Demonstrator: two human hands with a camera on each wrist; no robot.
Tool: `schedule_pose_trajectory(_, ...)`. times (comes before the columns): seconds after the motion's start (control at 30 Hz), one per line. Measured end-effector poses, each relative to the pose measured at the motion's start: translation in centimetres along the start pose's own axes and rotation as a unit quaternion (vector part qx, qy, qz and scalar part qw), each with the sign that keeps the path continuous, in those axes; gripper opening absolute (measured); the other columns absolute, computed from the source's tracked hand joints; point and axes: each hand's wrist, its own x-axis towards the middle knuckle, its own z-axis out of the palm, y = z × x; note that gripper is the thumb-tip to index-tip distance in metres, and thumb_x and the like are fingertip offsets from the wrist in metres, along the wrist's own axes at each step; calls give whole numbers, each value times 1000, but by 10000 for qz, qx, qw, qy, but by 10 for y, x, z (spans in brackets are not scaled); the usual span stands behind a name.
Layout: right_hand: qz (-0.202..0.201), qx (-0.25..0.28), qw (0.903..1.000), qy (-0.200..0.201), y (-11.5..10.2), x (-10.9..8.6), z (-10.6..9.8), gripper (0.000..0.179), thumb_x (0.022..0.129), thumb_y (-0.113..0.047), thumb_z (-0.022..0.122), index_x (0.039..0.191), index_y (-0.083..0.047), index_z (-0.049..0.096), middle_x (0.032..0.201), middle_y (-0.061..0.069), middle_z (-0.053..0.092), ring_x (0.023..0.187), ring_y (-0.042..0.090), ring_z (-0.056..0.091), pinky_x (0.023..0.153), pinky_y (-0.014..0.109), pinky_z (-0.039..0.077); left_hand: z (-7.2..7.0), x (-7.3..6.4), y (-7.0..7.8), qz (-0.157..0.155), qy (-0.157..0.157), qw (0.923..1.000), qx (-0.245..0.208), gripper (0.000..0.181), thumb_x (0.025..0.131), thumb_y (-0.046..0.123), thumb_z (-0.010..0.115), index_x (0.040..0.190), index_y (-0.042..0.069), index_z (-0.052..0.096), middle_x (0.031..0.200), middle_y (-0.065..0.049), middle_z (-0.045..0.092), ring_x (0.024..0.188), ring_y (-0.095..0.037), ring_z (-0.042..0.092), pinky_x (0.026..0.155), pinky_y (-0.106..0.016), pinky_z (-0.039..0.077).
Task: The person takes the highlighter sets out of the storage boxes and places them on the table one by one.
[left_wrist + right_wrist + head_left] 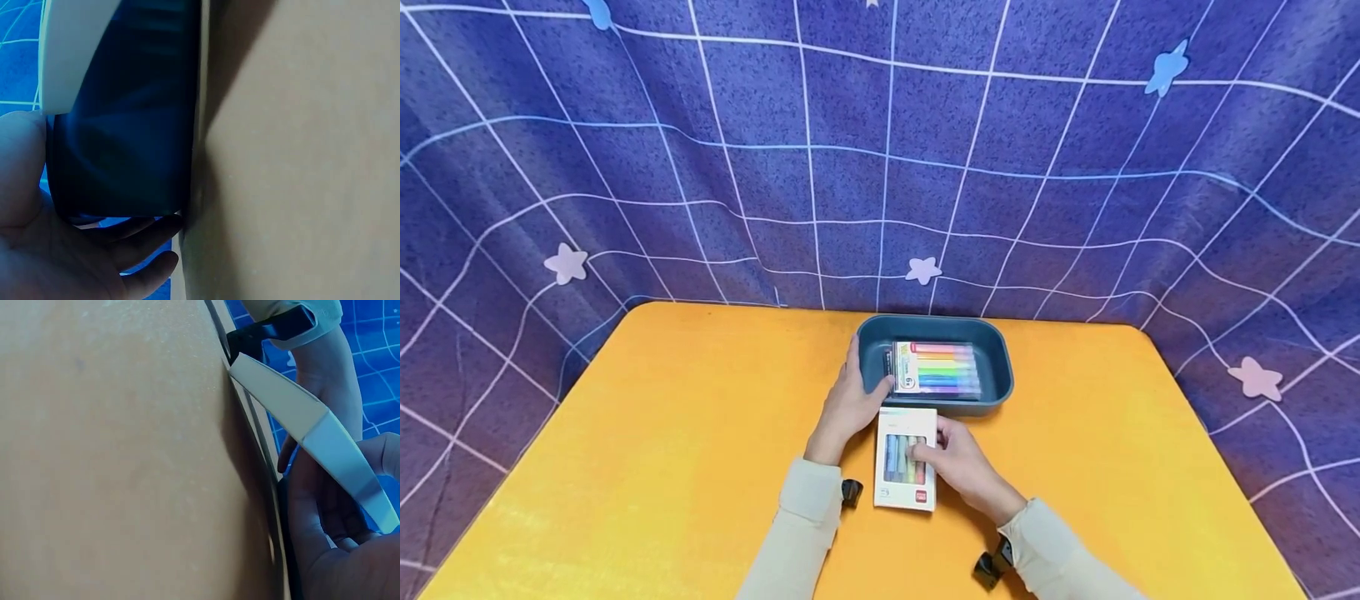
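A dark blue-green plastic bin (997, 367) stands near the table's back edge. In it lies a clear pack of rainbow-coloured pens (936, 371). My left hand (850, 404) holds the bin's left end, thumb over the rim and fingers along the outside; the left wrist view shows the fingers curling round the end wall (131, 156). My right hand (964, 467) grips a white windowed box of coloured markers (892, 458) by its right side, thumb on the front. The box is just in front of the bin. Seen from the right wrist, the box (278, 394) is tilted.
An orange-yellow tabletop (700, 417) spreads around the bin on both sides. Behind it hangs a blue curtain (850, 183) with a white grid and stars. Each wrist carries a small black camera (852, 492).
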Motion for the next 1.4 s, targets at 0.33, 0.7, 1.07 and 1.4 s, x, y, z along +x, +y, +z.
schedule_pose_trajectory(0.33,299,390,9988,32,-1,3,6,43,90,-6,65,128,9,57,106,17,74,82,11,71,71,23,60,1,2,2,-13,18,9999,101,95,96,45,62,164,24,-1,168,-18,23,144,-46,41,114,-65,37)
schedule_pose_trajectory(0.7,449,500,9977,-69,0,6,8,44,93,-11,65,133,7,55,114,19,73,88,14,74,78,30,62,-1,1,4,3,26,10000,36,94,97,42,62,164,22,0,168,-18,22,148,-44,36,117,-63,34)
schedule_pose_trajectory(1.07,468,599,9970,-147,6,11,11,44,93,-10,64,133,7,55,114,20,73,91,16,75,79,31,63,-2,-1,4,2,-6,10000,29,93,97,42,62,164,22,0,169,-17,21,149,-44,35,117,-64,34)
schedule_pose_trajectory(1.4,491,564,9971,-114,6,11,13,43,95,-11,63,133,7,55,110,24,75,86,23,78,71,36,63,-2,-1,3,-69,-56,9999,52,94,97,44,61,164,27,-3,169,-15,20,149,-43,35,118,-63,33)
